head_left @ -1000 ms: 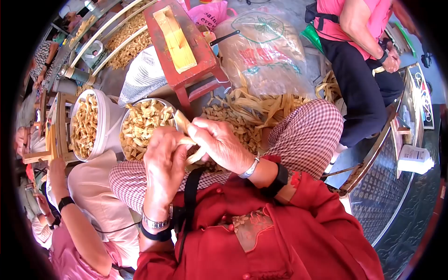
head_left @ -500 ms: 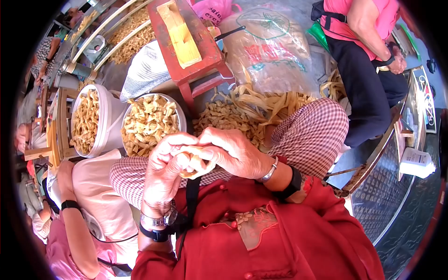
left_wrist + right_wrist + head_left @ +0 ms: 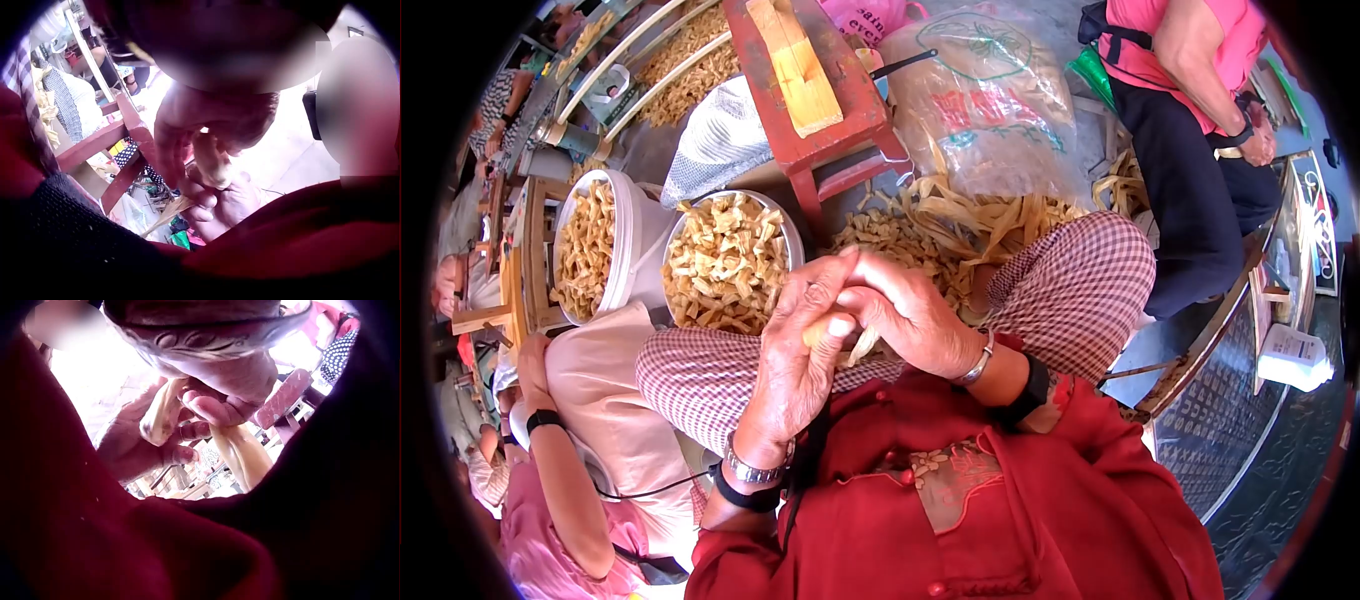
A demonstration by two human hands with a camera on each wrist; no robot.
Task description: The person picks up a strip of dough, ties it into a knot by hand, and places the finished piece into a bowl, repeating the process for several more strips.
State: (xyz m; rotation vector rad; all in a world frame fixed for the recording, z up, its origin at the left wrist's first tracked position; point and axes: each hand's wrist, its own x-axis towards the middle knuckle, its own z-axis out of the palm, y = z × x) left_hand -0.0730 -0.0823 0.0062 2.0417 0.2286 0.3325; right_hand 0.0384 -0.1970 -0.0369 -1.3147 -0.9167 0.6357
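The stool (image 3: 855, 108) stands beyond the grip; nearer, also beyond it, lie the loose pieces (image 3: 890, 236), with the tub (image 3: 788, 222) just off to their left. Should both hands let go at once, the strip could fall short of all three, onto the lap below the grip.

The left hand (image 3: 795, 355) and right hand (image 3: 915, 318) meet, fingertips together over the strip (image 3: 240, 453). Both grip it, fingers and thumbs bent round it. If they pulled unevenly, it could slide out of the looser pinch; if it is dry, a hard twist could split it at the fold, and the covering fingers would hide the start of a tear.

The strip is bent, so no single long axis runs through it, and its middle is hidden. Seen from the right wrist, one arm slants down and left against the left palm, the other down and right, away from the fingers. From the head, its pale end (image 3: 864, 346) pokes out below the grip, pointing toward the body and slightly left.
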